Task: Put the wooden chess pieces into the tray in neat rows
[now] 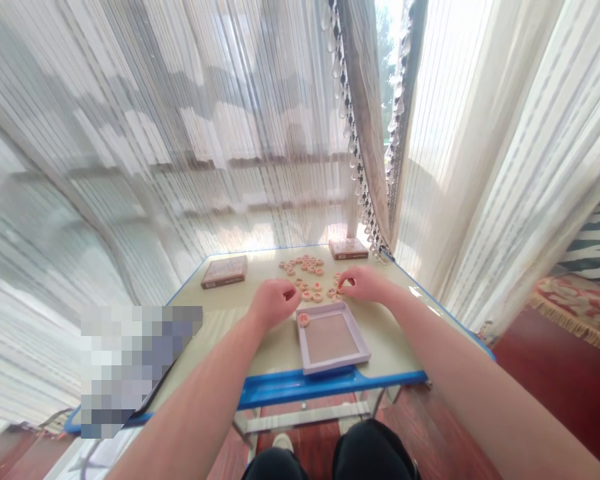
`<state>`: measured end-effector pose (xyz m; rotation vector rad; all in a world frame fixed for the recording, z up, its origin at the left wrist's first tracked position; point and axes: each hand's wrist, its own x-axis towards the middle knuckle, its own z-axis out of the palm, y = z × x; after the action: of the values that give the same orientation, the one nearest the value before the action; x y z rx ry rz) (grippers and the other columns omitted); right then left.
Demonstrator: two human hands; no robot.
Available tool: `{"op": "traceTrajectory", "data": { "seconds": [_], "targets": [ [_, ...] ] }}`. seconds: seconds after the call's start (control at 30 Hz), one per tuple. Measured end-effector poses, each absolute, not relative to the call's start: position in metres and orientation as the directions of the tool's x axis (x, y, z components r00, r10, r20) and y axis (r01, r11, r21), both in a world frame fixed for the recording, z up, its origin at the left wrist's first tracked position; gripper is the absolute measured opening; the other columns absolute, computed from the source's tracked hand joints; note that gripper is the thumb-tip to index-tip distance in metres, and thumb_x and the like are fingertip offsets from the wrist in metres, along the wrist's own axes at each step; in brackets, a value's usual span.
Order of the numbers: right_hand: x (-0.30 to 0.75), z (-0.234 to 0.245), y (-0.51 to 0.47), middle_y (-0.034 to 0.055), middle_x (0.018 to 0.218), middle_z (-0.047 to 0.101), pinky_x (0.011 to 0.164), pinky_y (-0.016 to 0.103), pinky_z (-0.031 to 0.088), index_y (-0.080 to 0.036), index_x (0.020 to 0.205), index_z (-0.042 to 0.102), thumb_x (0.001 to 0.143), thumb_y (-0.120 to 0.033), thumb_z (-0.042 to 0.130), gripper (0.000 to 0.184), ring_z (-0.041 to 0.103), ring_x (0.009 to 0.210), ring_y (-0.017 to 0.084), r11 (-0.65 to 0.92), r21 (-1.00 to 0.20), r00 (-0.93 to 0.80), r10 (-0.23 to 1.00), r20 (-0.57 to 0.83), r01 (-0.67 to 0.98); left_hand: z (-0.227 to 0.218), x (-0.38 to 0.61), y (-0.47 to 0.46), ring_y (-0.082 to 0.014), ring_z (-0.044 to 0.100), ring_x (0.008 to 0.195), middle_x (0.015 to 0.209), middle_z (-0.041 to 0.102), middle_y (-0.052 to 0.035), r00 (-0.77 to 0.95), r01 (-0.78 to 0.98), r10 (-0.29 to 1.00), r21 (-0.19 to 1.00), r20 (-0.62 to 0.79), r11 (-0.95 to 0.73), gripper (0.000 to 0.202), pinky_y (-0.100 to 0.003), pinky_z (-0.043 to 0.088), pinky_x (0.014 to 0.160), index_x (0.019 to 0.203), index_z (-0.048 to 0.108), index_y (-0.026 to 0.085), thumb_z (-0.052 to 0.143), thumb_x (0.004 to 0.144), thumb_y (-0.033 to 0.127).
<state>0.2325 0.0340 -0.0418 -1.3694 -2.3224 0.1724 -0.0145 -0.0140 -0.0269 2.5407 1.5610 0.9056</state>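
Round wooden xiangqi pieces [317,287] with red and dark characters lie loose in the middle of the table. My left hand [275,301] is curled closed beside the nearer pieces, thumb side toward them; whatever its fingers hold, if anything, is hidden. To the right, my right hand [361,284] has its fingertips bent down in a pinch on a piece at the right end of the group. Just in front of both hands sits a shallow, pale open box [304,347]. One piece with a red character [304,319] rests in its far left corner.
The pale tabletop [275,343] has a blue rim [300,387]. A flat brown box [225,271] is at the back left, another [349,249] at the back right. A blurred-out object [140,367] covers the left edge. Sheer curtains [260,167] hang behind the table.
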Motion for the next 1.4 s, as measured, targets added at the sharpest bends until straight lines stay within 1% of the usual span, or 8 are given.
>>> {"op": "traceTrajectory", "data": {
  "seconds": [0.23,0.43,0.5,0.6,0.77,0.9,1.1,1.4],
  "targets": [
    [0.227,-0.042,0.032,-0.0004,0.062,0.055,0.05,0.022,0.029,-0.019,0.069,0.066,0.071,-0.037,0.058,0.02,0.046,0.057,0.011,0.476,-0.322,-0.387,0.871,0.304,0.818,-0.032,-0.018,-0.008,-0.0087,0.03,0.049,0.046,0.034,0.0025,0.296,0.823,0.8,0.285,0.522,-0.491,0.039,-0.025,0.022,0.051,0.044,0.035,0.016,0.044,0.077,0.035],
    [0.232,-0.045,0.035,0.0006,0.07,0.059,0.056,0.022,0.034,-0.02,0.086,0.068,0.071,-0.027,0.056,0.02,0.05,0.063,0.012,0.508,-0.359,-0.427,0.859,0.284,0.783,-0.038,-0.02,-0.002,-0.0093,0.03,0.048,0.044,0.037,0.0015,0.205,0.866,0.773,0.257,0.601,-0.429,0.044,-0.026,0.021,0.051,0.042,0.038,0.016,0.042,0.079,0.039],
    [0.234,-0.046,0.036,0.0004,0.07,0.059,0.056,0.022,0.034,-0.021,0.085,0.068,0.07,-0.025,0.056,0.02,0.05,0.063,0.012,0.502,-0.355,-0.431,0.863,0.263,0.788,-0.039,-0.021,-0.003,-0.0097,0.031,0.048,0.044,0.039,0.001,0.197,0.876,0.764,0.24,0.614,-0.419,0.046,-0.026,0.021,0.052,0.042,0.04,0.016,0.042,0.08,0.041],
    [0.234,-0.048,0.037,0.0004,0.068,0.058,0.055,0.022,0.034,-0.019,0.081,0.068,0.07,-0.028,0.057,0.018,0.05,0.062,0.012,0.51,-0.343,-0.43,0.857,0.284,0.789,-0.039,-0.022,-0.004,-0.0099,0.032,0.048,0.044,0.041,0.0003,0.198,0.888,0.77,0.222,0.607,-0.403,0.044,-0.026,0.021,0.051,0.042,0.042,0.016,0.042,0.079,0.04],
    [0.233,-0.05,0.037,-0.0001,0.066,0.057,0.056,0.021,0.035,-0.019,0.086,0.068,0.07,-0.033,0.059,0.023,0.049,0.061,0.011,0.508,-0.362,-0.414,0.856,0.309,0.781,-0.041,-0.025,-0.002,-0.0097,0.029,0.048,0.044,0.04,0.0002,0.183,0.915,0.788,0.192,0.588,-0.356,0.04,-0.026,0.019,0.05,0.042,0.041,0.016,0.043,0.077,0.035],
    [0.232,-0.048,0.035,-0.0004,0.065,0.057,0.055,0.021,0.035,-0.019,0.079,0.069,0.069,-0.034,0.059,0.02,0.049,0.06,0.011,0.511,-0.361,-0.427,0.856,0.29,0.78,-0.039,-0.026,-0.003,-0.009,0.029,0.047,0.043,0.036,0.0019,0.163,0.91,0.815,0.234,0.557,-0.341,0.041,-0.025,0.019,0.05,0.043,0.039,0.016,0.043,0.076,0.04],
    [0.232,-0.047,0.033,-0.001,0.068,0.059,0.057,0.021,0.037,-0.021,0.096,0.069,0.067,-0.026,0.059,0.031,0.05,0.061,0.011,0.476,-0.398,-0.405,0.878,0.253,0.784,-0.031,-0.025,-0.007,-0.0084,0.027,0.046,0.042,0.03,0.0034,0.149,0.894,0.822,0.281,0.55,-0.35,0.043,-0.024,0.02,0.05,0.042,0.035,0.016,0.043,0.076,0.041],
    [0.233,-0.048,0.035,0.0004,0.068,0.06,0.054,0.021,0.035,-0.02,0.086,0.07,0.07,-0.032,0.058,0.023,0.05,0.061,0.012,0.49,-0.396,-0.423,0.872,0.248,0.777,-0.031,-0.025,-0.007,-0.0087,0.03,0.048,0.044,0.031,0.0033,0.162,0.88,0.816,0.294,0.554,-0.374,0.041,-0.024,0.022,0.051,0.044,0.032,0.016,0.043,0.076,0.04]
  ]
}}
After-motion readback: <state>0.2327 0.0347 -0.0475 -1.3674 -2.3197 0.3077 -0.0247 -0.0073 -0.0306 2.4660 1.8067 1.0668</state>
